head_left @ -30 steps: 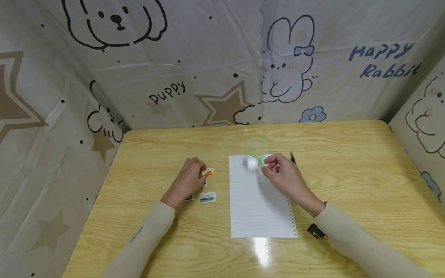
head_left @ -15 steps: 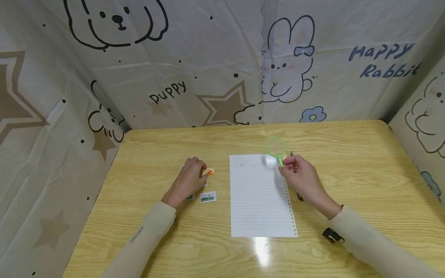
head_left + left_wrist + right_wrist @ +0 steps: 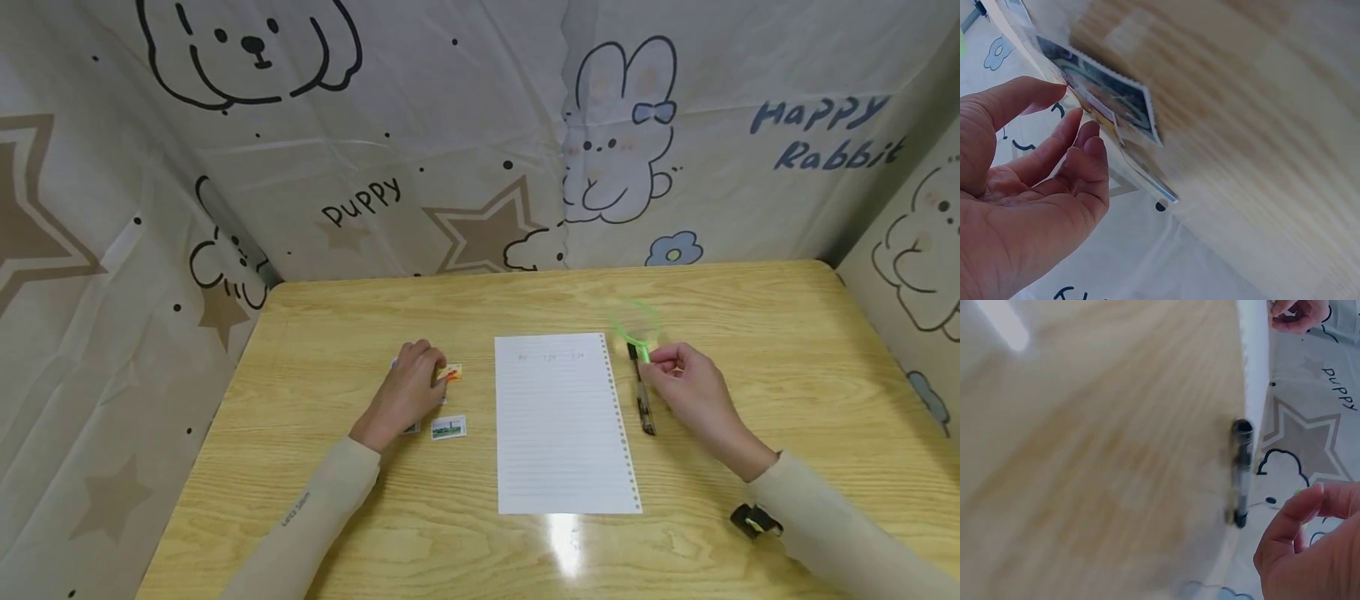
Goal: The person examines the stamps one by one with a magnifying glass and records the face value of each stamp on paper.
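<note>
Between thumb and fingers, my right hand (image 3: 692,385) pinches the green handle of a small round magnifying glass (image 3: 645,353), which hangs over the table just right of the paper. A black pen (image 3: 642,400) lies beneath and beside it; the right wrist view shows the pen (image 3: 1242,472) close to the hand (image 3: 1310,544). My left hand (image 3: 408,387) rests over several postage stamps, partly covering them. Its fingertips, loosely bent, reach the stamps in the left wrist view, near a dark-bordered stamp (image 3: 1107,90). A yellow-red stamp (image 3: 452,372) and a green landscape stamp (image 3: 448,427) show beside the hand.
A lined sheet of paper (image 3: 562,442) with punched holes along its right edge lies mid-table, bearing faint writing near its top. Printed fabric (image 3: 360,125) stands behind and on both sides of the wooden table (image 3: 757,358).
My right hand has carried the magnifying glass rightward from above the paper's top to beside its right edge, uncovering the writing and most of the pen. My left hand stays at the stamps.
</note>
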A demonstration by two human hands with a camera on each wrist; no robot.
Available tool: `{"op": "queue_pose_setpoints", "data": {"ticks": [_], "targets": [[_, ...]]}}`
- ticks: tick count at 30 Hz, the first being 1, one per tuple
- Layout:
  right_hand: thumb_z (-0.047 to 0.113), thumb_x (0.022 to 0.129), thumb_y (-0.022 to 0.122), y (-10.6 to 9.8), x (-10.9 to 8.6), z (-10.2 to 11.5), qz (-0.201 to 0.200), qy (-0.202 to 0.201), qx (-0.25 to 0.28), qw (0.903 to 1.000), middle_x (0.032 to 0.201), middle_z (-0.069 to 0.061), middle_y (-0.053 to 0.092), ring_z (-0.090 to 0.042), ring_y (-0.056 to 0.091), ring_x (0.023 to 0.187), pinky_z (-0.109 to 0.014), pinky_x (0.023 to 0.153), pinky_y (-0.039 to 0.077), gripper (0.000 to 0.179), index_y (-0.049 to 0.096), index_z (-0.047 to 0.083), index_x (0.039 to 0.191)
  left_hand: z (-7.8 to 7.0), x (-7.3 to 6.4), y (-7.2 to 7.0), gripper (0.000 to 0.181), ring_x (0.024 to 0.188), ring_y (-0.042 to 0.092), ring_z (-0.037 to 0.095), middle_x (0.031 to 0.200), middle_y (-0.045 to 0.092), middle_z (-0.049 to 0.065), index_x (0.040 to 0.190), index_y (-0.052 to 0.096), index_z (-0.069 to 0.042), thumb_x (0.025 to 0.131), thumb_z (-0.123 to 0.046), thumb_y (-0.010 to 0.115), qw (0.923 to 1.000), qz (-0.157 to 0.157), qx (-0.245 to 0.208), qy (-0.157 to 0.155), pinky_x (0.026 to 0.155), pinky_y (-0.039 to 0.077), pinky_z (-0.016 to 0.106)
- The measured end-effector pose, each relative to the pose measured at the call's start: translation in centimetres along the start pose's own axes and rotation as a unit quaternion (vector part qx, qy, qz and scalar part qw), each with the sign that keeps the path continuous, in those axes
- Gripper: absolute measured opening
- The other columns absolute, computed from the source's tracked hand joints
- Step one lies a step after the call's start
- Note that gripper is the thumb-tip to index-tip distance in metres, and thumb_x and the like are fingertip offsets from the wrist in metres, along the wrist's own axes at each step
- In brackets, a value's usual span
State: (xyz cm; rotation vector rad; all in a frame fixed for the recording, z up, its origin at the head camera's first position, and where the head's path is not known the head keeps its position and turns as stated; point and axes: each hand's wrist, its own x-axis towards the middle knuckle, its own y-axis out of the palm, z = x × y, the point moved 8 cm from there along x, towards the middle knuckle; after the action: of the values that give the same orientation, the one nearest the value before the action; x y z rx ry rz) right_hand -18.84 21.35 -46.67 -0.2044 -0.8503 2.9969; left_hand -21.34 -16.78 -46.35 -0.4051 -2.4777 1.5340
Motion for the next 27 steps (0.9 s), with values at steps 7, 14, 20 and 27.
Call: {"op": "queue_pose_setpoints", "data": {"ticks": [7,14,20,27], "targets": [[0.017,0.106,0.070,-1.0,-0.4,-2.2,-0.001,0.016,0.001,0.9999,0.100,-0.012,0.066,-0.013,0.061,0.072,-0.025,0.061,0.053,0.034,0.061,-0.009,0.125,0.4,-0.2,0.1,0.015,0.105,0.055,0.035,0.110,0.064,0.015,0.110,0.073,0.005,0.099,-0.004,0.079,1.0000,-0.001,-0.009,0.000,0.085,0.053,0.044],[0.016,0.106,0.070,-2.0,-0.3,-3.2,0.009,0.018,-0.025,0.9995,0.101,-0.014,0.068,-0.014,0.064,0.070,-0.027,0.060,0.055,0.036,0.061,-0.012,0.126,0.4,-0.3,0.0,0.016,0.104,0.053,0.034,0.111,0.062,0.014,0.110,0.071,0.002,0.100,-0.009,0.079,1.0000,-0.002,0.004,0.002,0.082,0.051,0.043],[0.016,0.107,0.067,-2.5,-0.2,-3.9,0.028,0.030,-0.044,0.9982,0.100,-0.014,0.068,-0.017,0.065,0.072,-0.028,0.060,0.056,0.037,0.059,-0.014,0.128,0.4,-0.5,-0.1,0.017,0.102,0.050,0.031,0.108,0.062,0.012,0.110,0.072,0.001,0.101,-0.012,0.078,0.9999,-0.005,0.004,0.011,0.084,0.049,0.043],[0.018,0.108,0.067,-3.0,-0.3,-4.9,0.043,0.041,-0.061,0.9964,0.099,-0.015,0.069,-0.019,0.066,0.074,-0.029,0.060,0.056,0.037,0.059,-0.013,0.126,-0.5,-0.6,-1.0,0.028,0.111,0.052,0.032,0.119,0.065,0.013,0.119,0.072,0.002,0.101,-0.018,0.080,0.9983,-0.021,-0.014,0.053,0.094,0.051,0.045]]}}
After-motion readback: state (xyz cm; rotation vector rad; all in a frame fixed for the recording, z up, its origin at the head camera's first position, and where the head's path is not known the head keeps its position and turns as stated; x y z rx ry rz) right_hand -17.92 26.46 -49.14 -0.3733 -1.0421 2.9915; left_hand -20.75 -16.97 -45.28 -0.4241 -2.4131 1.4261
